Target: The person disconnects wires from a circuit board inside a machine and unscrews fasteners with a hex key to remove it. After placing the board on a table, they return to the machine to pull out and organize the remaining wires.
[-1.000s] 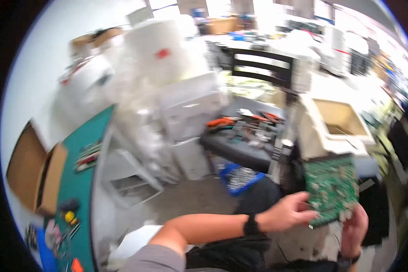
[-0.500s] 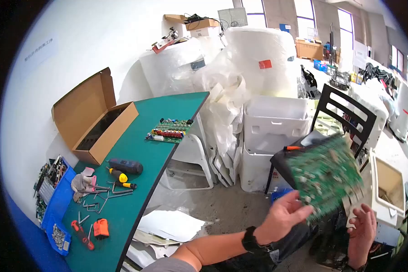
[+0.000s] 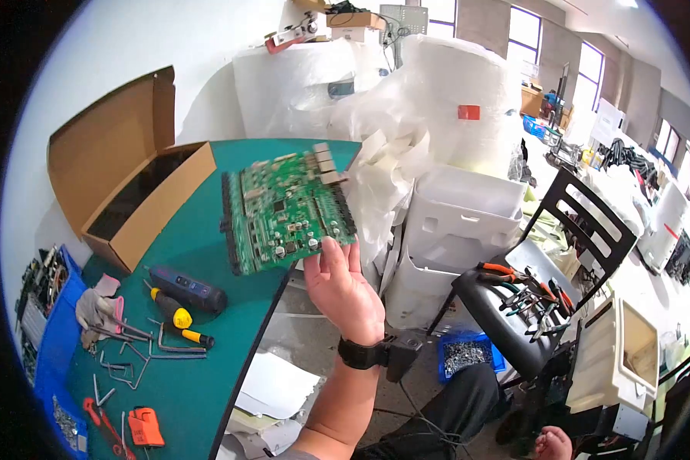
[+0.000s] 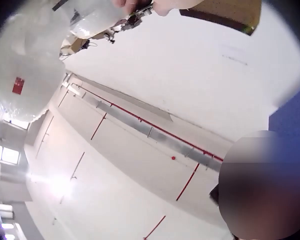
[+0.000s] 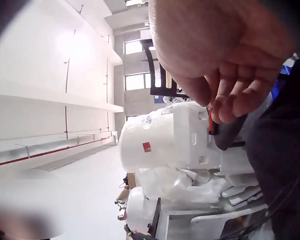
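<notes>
A large green circuit board (image 3: 284,211) is held up tilted above the green table by my left hand (image 3: 345,299), which grips its lower right edge between thumb and fingers. The board's dark connectors line its side edges, and metal ports stand at its top right corner. Only bits of the left fingers (image 4: 162,5) enter the top of the left wrist view. My right hand (image 3: 552,443) is low at the bottom right, away from the board; in the right wrist view its fingers (image 5: 235,97) hang loosely curled, holding nothing.
On the green table (image 3: 238,337) lie an open cardboard box (image 3: 165,203), a dark power driver (image 3: 188,290), screwdrivers, hex keys and an orange holder (image 3: 146,426). Blue bins stand at its left. A chair (image 3: 506,314) with pliers and white plastic bins (image 3: 460,230) are to the right.
The left hand has carried the board leftward from near the chair to over the table. The right hand has dropped lower, apart from it. The smaller board seen on the table is out of sight.
</notes>
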`<state>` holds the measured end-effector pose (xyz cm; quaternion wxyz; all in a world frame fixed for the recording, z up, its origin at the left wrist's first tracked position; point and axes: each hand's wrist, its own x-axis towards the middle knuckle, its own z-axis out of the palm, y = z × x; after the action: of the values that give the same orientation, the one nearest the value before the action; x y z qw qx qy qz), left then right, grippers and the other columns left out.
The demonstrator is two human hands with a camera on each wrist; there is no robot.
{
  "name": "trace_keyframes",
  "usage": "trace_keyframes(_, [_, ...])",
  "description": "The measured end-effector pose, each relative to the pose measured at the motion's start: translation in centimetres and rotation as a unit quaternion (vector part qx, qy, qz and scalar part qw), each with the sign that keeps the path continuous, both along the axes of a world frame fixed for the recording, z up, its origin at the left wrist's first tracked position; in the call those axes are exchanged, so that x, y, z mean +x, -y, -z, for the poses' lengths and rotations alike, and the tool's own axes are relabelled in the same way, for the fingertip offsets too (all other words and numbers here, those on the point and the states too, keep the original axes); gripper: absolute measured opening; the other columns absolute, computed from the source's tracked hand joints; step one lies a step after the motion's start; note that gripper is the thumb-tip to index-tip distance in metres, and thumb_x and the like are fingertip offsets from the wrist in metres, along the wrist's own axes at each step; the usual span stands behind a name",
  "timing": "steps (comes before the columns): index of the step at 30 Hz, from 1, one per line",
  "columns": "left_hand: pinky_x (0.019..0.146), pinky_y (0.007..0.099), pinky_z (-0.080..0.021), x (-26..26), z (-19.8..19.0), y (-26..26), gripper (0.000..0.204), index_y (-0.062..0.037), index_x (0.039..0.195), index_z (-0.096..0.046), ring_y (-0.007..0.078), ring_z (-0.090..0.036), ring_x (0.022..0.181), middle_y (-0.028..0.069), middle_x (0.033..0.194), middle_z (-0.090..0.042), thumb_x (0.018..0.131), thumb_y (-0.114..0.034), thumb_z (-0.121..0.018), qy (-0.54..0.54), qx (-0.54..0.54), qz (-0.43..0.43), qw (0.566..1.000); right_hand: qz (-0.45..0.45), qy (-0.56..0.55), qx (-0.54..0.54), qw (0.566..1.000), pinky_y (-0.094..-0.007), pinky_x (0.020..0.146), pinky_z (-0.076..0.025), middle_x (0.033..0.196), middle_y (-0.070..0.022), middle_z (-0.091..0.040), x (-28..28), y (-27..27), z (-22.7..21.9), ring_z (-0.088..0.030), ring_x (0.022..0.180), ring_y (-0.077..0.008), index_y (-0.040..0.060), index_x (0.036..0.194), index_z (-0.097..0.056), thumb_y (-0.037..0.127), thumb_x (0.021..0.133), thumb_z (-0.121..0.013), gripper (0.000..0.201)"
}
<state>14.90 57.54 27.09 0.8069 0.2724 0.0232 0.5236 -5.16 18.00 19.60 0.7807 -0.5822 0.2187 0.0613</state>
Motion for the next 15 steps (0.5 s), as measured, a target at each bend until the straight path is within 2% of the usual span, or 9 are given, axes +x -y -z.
trace_keyframes(2, [0.094, 0.0352, -0.045, 0.0, 0.4, -1.0, 0.031, 0.0032, 0.113, -0.045, 0.0191, -0.058, 0.097, 0.0108, 0.105, -0.058, 0.093, -0.021, -0.050, 0.018, -0.036, 0.026, 0.999, -0.004, -0.004, 0.026, 1.000, -0.0227, 0.059, -0.047, 0.088, -0.0056, -0.064, -0.4, -0.5, 0.3, -0.059, 0.069, -0.0118, 0.0005, 0.113, -0.055, 0.013, 0.090, -0.054, 0.027])
trace_keyframes(3, [0.099, 0.0346, -0.041, -0.2, 0.2, -1.0, 0.037, 0.0045, 0.116, -0.045, 0.0224, -0.054, 0.108, 0.0151, 0.115, -0.056, 0.095, -0.026, -0.046, 0.010, -0.017, 0.048, 0.999, -0.008, -0.001, 0.019, 1.000, -0.0226, 0.059, -0.047, 0.088, -0.0056, -0.064, -0.4, -0.7, 0.4, -0.060, 0.069, -0.0118, 0.0005, 0.113, -0.056, 0.013, 0.090, -0.054, 0.026])
trace_keyframes(4, [0.099, 0.0346, -0.041, -0.7, 0.1, -1.3, 0.037, 0.0045, 0.116, -0.045, 0.0224, -0.054, 0.108, 0.0151, 0.115, -0.056, 0.095, -0.026, -0.046, 0.011, -0.020, 0.047, 0.999, -0.010, 0.003, 0.013, 1.000, -0.0224, 0.059, -0.047, 0.088, -0.0056, -0.064, -0.5, -1.0, 0.3, -0.060, 0.070, -0.0118, 0.0004, 0.112, -0.056, 0.013, 0.090, -0.054, 0.025])
trace_keyframes(6, [0.100, 0.0355, -0.039, -1.7, 0.4, -1.8, 0.040, 0.0045, 0.120, -0.045, 0.0243, -0.051, 0.114, 0.0185, 0.123, -0.051, 0.096, -0.028, -0.043, -0.035, -0.027, 0.126, 0.991, -0.008, 0.004, 0.015, 1.000, -0.0221, 0.059, -0.047, 0.087, -0.0054, -0.064, -0.6, -1.3, -0.1, -0.060, 0.070, -0.0116, 0.0007, 0.109, -0.057, 0.012, 0.090, -0.054, 0.023])
trace_keyframes(10, [0.100, 0.0366, -0.039, -1.3, 0.9, -1.5, 0.041, 0.0042, 0.124, -0.044, 0.0248, -0.052, 0.112, 0.0173, 0.122, -0.053, 0.097, -0.027, -0.040, 0.013, -0.009, 0.126, 0.992, 0.008, 0.000, 0.020, 1.000, -0.0225, 0.060, -0.048, 0.084, -0.0047, -0.064, -0.8, -0.4, -0.2, -0.060, 0.069, -0.0115, 0.0013, 0.107, -0.058, 0.011, 0.090, -0.054, 0.020])
trace_keyframes(14, [0.100, 0.0366, -0.038, -0.8, 2.2, 2.6, 0.040, 0.0020, 0.123, -0.046, 0.0247, -0.052, 0.113, 0.0160, 0.121, -0.053, 0.096, -0.027, -0.037, -0.012, 0.016, 0.248, 0.969, 0.045, 0.014, 0.032, 0.998, -0.0219, 0.065, -0.049, 0.085, -0.0052, -0.064, -2.0, 1.6, 0.3, -0.061, 0.073, -0.0126, 0.0014, 0.107, -0.058, 0.011, 0.090, -0.054, 0.020])
trace_keyframes(15, [0.098, 0.0363, -0.041, -0.5, 2.2, 3.7, 0.038, 0.0006, 0.122, -0.047, 0.0246, -0.054, 0.110, 0.0164, 0.117, -0.056, 0.096, -0.026, -0.037, -0.014, 0.019, 0.252, 0.968, 0.056, 0.012, 0.037, 0.998, -0.0219, 0.065, -0.049, 0.085, -0.0052, -0.064, -2.2, 2.1, 0.6, -0.061, 0.073, -0.0126, 0.0014, 0.107, -0.058, 0.011, 0.090, -0.054, 0.020])
